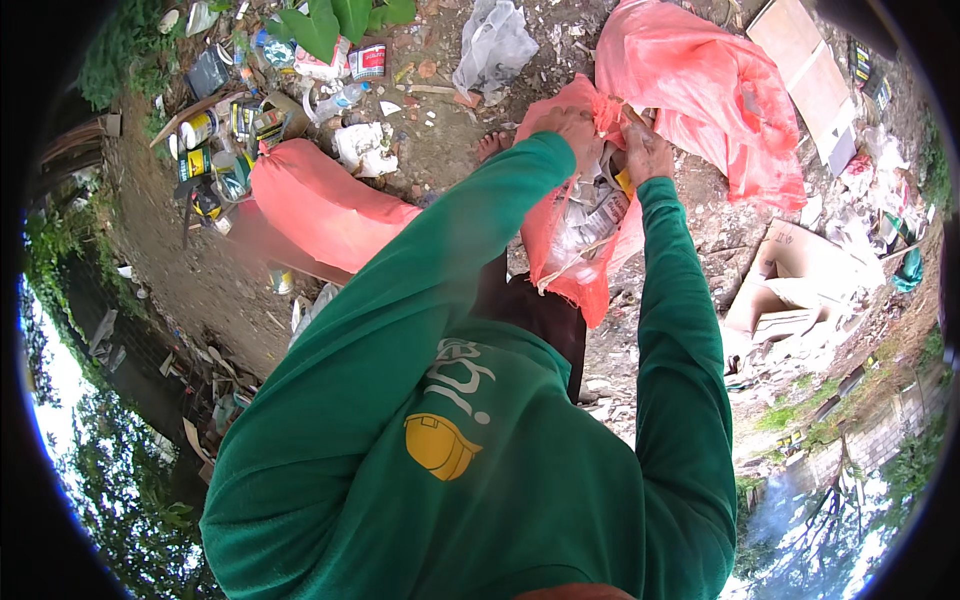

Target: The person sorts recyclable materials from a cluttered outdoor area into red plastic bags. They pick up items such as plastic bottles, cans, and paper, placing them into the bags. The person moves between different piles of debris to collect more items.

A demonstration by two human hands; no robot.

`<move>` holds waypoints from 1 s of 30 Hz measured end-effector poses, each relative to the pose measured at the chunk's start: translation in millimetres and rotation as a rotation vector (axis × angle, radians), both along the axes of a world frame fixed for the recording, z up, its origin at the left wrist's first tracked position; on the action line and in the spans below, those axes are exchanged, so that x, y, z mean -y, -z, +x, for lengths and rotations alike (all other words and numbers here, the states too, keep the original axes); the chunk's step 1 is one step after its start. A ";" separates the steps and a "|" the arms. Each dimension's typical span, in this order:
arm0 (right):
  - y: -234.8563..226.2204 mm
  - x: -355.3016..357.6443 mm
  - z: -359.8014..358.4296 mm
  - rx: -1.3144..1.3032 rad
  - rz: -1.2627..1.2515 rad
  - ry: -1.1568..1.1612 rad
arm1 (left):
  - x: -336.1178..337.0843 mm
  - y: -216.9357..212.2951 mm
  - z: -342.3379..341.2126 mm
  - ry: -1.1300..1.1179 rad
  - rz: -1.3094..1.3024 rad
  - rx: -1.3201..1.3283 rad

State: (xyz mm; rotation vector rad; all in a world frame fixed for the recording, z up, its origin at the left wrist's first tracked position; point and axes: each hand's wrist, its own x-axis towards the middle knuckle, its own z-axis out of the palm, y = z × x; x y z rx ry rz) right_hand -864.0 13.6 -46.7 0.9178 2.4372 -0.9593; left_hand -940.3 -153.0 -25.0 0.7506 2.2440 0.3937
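Observation:
A pinkish-red woven sack (545, 240) stands before me, its opening showing crumpled clear plastic, plastic bottles (606, 214) and a bit of yellow. My left hand (574, 130) is closed on the sack's far rim, its fingers partly hidden by the fabric. Close to its right, my right hand (648, 152) is also closed on the rim, beside a bunched twist of the same red fabric. Both forearms wear green sleeves. Touching or nearly touching at the far right is a second, larger red sack (690, 85), lying on the ground.
A third, filled red sack (325, 195) lies to the left. Behind it are heaped paint cans (200, 130) and bottles. A clear plastic bag (494, 45) lies at the far side. Cardboard (795, 280) lies at right, with a flat board (805, 75) beyond. A bare foot (492, 145) shows near my left wrist.

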 end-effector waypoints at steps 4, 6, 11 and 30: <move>-8.6 7.7 -14.5 0.057 0.022 0.211 | -12.8 0.1 8.6 -0.196 0.078 -0.047; -5.8 3.4 -19.7 0.055 0.022 0.215 | -14.7 9.5 20.0 -0.386 0.213 -0.165; -2.2 11.9 -23.4 0.114 0.065 0.273 | -2.9 16.5 17.1 -0.320 0.231 0.092; 71.9 -36.8 -26.9 0.512 0.263 0.395 | 41.8 -15.9 27.8 -0.272 0.291 0.365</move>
